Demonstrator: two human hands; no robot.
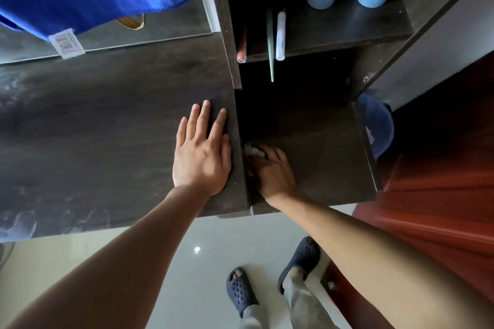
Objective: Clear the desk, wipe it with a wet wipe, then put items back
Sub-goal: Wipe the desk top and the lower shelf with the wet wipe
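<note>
The right hand (pixel 272 171) hides most of the wet wipe (pixel 252 151).

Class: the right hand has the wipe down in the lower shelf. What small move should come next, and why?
Probably sweep the wipe rightward across the shelf: the right hand presses it at the left edge, the left hand braces on the desk.

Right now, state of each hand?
Left hand: open, flat on the desk, holding nothing.
Right hand: pressed down on a white wipe on the lower shelf.
</note>
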